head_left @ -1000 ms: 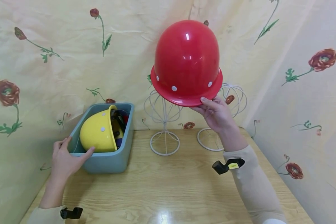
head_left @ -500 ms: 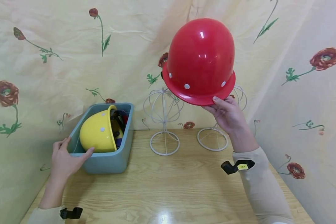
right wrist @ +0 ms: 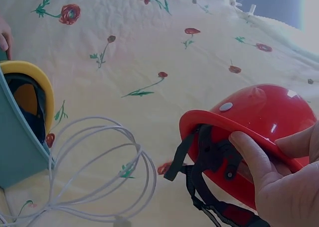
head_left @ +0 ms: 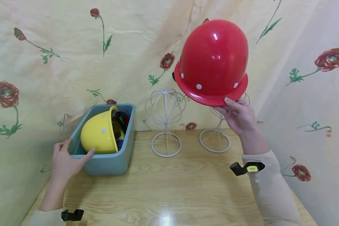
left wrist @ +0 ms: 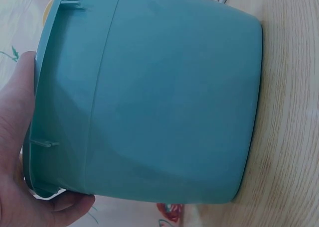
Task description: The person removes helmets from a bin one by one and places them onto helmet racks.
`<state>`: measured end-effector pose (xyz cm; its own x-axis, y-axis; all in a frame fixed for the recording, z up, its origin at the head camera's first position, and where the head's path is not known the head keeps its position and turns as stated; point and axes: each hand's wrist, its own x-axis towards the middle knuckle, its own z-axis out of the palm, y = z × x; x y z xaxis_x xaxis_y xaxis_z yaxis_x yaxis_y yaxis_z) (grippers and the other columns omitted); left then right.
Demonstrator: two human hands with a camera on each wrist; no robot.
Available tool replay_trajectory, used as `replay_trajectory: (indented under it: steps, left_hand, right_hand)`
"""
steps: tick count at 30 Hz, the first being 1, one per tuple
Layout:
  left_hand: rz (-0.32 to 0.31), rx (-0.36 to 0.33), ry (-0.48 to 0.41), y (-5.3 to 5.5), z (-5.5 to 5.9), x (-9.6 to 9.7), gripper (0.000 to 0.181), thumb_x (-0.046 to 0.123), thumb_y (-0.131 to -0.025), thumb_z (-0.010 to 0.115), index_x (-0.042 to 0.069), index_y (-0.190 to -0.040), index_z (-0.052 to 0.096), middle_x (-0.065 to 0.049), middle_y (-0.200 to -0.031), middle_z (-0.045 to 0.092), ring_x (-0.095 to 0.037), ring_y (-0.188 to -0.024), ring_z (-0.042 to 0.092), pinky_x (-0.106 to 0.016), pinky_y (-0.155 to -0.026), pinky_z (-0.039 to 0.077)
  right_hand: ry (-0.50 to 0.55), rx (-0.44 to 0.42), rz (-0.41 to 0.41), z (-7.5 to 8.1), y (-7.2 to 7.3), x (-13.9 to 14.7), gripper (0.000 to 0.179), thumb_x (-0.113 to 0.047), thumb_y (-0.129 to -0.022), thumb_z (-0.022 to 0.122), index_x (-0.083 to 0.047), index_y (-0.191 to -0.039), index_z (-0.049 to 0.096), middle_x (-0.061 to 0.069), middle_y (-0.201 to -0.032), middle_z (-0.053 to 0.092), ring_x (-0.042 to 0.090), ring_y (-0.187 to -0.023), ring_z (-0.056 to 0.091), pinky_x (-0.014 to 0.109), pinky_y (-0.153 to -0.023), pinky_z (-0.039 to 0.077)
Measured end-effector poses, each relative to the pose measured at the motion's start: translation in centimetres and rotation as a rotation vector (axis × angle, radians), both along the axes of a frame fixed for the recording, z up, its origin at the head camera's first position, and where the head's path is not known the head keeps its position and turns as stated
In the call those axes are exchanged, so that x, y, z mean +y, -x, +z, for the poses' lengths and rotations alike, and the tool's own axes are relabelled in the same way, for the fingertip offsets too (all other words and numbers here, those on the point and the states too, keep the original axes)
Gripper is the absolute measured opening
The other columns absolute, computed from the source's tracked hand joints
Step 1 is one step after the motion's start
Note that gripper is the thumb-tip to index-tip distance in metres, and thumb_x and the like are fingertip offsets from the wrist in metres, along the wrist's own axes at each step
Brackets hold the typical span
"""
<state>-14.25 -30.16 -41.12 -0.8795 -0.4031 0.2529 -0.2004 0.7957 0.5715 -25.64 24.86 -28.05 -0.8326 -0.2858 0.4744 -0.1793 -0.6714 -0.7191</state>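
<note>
My right hand (head_left: 238, 117) grips the brim of a red hard hat (head_left: 214, 62), thumb on the outer brim and fingers underneath. The hat is raised in front of the right wire stand (head_left: 214, 140), hiding most of its top. Black straps (right wrist: 199, 187) dangle from inside the hat in the right wrist view. At the near left corner of a blue-green plastic bin (head_left: 105, 164), my left hand (head_left: 66, 161) holds the rim. A yellow hard hat (head_left: 97, 133) lies on its side in that bin, beside dark straps and something red, partly hidden.
A second white wire stand (head_left: 166, 119) with a round cage top stands between the bin and the right stand. Both stands are near the back edge of the wooden table (head_left: 169, 188). Flowered cloth (head_left: 45, 78) hangs behind and at the sides.
My right hand has carried the red hard hat to the right, away from the left stand and over the right one. My left hand and the bin have stayed put.
</note>
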Motion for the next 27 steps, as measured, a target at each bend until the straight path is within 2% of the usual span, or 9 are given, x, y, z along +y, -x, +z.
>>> replay_trajectory:
  steps: [5, 9, 14, 27]
  left_hand:
    - [-0.002, 0.000, -0.001, 0.0, 0.2, 0.1, 0.118, 0.064, -0.087, 0.077, -0.005, -0.166, 0.024, -0.036, -0.158, 0.028, -0.057, -0.135, 0.040, -0.077, -0.108, 0.045]
    - [0.000, -0.008, -0.004, 0.0, 0.3, 0.1, 0.118, 0.063, -0.087, 0.078, -0.004, -0.166, 0.023, -0.036, -0.159, 0.027, -0.058, -0.137, 0.039, -0.077, -0.109, 0.044]
    - [0.006, -0.020, -0.013, 0.1, 0.2, 0.0, 0.118, 0.063, -0.087, 0.078, -0.003, -0.167, 0.022, -0.036, -0.160, 0.026, -0.058, -0.137, 0.038, -0.077, -0.109, 0.044]
    - [0.016, -0.019, -0.012, 0.1, 0.2, 0.1, 0.118, 0.063, -0.086, 0.078, -0.004, -0.167, 0.023, -0.036, -0.160, 0.026, -0.058, -0.138, 0.038, -0.077, -0.110, 0.044]
  right_hand:
    - [0.009, 0.005, -0.004, -0.2, 0.2, 1.0, 0.044, 0.003, -0.109, 0.044, -0.005, -0.150, 0.060, 0.011, -0.132, 0.074, 0.028, -0.115, 0.078, 0.036, -0.095, 0.063]
    - [0.046, 0.007, 0.034, -0.5, 0.3, 1.9, 0.044, 0.004, -0.109, 0.042, -0.003, -0.149, 0.058, 0.013, -0.138, 0.072, 0.031, -0.116, 0.077, 0.038, -0.096, 0.062]
    - [0.074, -0.005, 0.041, -0.7, 0.5, 2.9, 0.039, 0.005, -0.110, 0.041, 0.002, -0.141, 0.064, 0.017, -0.131, 0.076, 0.033, -0.111, 0.079, 0.038, -0.094, 0.062]
    - [0.104, 0.000, 0.028, -1.1, 0.7, 5.4, 0.046, 0.006, -0.109, 0.040, 0.001, -0.153, 0.053, 0.019, -0.137, 0.072, 0.036, -0.114, 0.077, 0.041, -0.096, 0.061]
